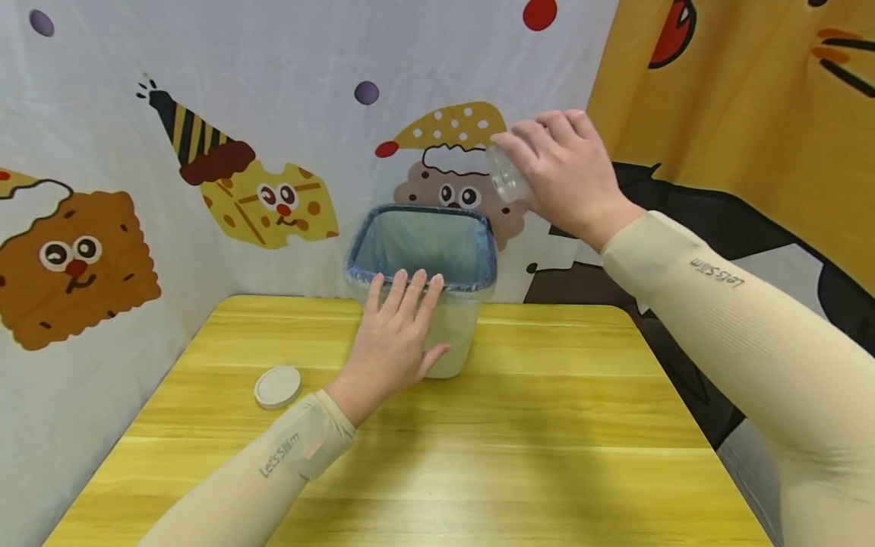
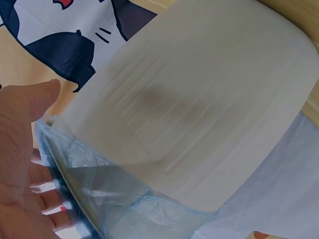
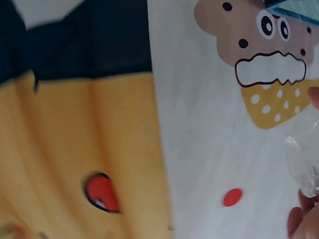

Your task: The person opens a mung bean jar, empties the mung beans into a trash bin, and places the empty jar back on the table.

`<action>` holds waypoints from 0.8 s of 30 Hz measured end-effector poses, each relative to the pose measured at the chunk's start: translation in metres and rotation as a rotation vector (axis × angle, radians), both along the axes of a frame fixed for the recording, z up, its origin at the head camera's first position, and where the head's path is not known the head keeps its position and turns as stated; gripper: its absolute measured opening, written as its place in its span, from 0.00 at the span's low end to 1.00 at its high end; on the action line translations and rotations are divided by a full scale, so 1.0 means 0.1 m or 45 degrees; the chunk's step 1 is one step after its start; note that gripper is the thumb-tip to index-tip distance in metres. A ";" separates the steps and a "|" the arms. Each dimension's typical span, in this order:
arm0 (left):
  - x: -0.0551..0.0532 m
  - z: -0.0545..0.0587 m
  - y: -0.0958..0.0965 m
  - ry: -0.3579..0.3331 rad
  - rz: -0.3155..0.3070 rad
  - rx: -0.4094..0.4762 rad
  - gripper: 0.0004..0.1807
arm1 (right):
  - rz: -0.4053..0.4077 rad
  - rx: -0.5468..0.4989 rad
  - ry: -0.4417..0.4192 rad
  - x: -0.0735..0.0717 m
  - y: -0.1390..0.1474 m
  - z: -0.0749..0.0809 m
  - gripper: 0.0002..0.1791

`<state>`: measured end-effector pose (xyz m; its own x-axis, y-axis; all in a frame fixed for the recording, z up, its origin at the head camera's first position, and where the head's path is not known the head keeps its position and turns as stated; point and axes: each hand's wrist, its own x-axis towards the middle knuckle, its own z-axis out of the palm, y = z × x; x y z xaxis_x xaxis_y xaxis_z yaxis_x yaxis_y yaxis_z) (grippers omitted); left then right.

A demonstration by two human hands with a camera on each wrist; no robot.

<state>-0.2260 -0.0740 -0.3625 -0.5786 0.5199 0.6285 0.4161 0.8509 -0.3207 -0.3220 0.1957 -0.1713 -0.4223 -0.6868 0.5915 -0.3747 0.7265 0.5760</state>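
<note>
My right hand [image 1: 567, 171] grips a small clear jar [image 1: 506, 176], tipped with its mouth toward the lower right, up above the right side of a waste bin [image 1: 454, 327]. Only part of the clear jar [image 3: 301, 159] shows in the right wrist view, at the right edge with some fingertips. The bin is pale, lined with a blue bag [image 1: 372, 277] folded over its rim. My left hand [image 1: 393, 342] lies against the bin's near side, fingers straight and reaching to the rim. In the left wrist view, the bin's wall [image 2: 199, 99] fills the middle and the thumb stands apart.
A white round lid [image 1: 278, 387] lies on the wood-grain table [image 1: 513, 456], left of the left hand. Behind the table hangs a white cloth [image 1: 273, 68] printed with cartoon food, with a yellow printed cloth [image 1: 738, 114] on the right.
</note>
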 end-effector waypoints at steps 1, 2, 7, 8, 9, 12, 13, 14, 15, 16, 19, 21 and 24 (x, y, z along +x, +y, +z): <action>0.00 0.00 0.00 -0.002 0.000 -0.001 0.58 | -0.043 -0.094 -0.087 0.03 0.05 0.01 0.41; 0.00 0.00 0.00 -0.004 -0.001 0.001 0.58 | -0.089 -0.195 -0.175 0.07 0.11 0.01 0.46; 0.00 0.01 -0.01 -0.010 -0.011 0.013 0.59 | -0.203 -0.751 -0.522 0.20 0.43 -0.11 0.49; 0.00 0.01 -0.01 -0.014 -0.012 0.013 0.59 | -0.200 -0.853 -0.574 0.22 0.51 -0.17 0.49; 0.00 0.02 -0.01 -0.019 -0.011 0.010 0.59 | -0.201 -0.948 -0.617 0.24 0.59 -0.23 0.50; -0.01 0.03 0.00 -0.033 -0.009 0.004 0.59 | -0.235 -1.195 -0.716 0.32 0.82 -0.46 0.53; -0.01 0.03 0.00 -0.036 -0.010 0.007 0.59 | -0.251 -1.269 -0.745 0.34 0.89 -0.55 0.54; -0.01 0.03 0.00 -0.037 -0.009 0.009 0.59 | -0.270 -1.333 -0.773 0.35 0.94 -0.65 0.56; -0.01 0.03 0.00 -0.038 -0.009 0.011 0.59 | -0.293 -1.392 -0.801 0.37 0.99 -0.76 0.58; -0.01 0.02 0.00 -0.038 -0.011 0.016 0.59 | -0.311 -1.452 -0.834 0.38 1.02 -0.87 0.59; -0.01 0.02 0.00 -0.037 -0.010 0.019 0.59 | -0.323 -1.626 -0.924 0.42 1.08 -1.22 0.60; -0.01 0.02 0.00 -0.034 -0.002 0.008 0.59 | -0.324 -1.726 -0.963 0.43 1.09 -1.47 0.59; 0.00 0.03 0.00 -0.031 0.006 -0.006 0.58 | -0.325 -1.828 -1.027 0.46 1.08 -1.85 0.58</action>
<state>-0.2262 -0.0741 -0.3594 -0.5960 0.5202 0.6117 0.4201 0.8512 -0.3147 -0.2759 0.3039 -0.3567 -0.9211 0.3162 0.2273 -0.0204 0.5437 -0.8390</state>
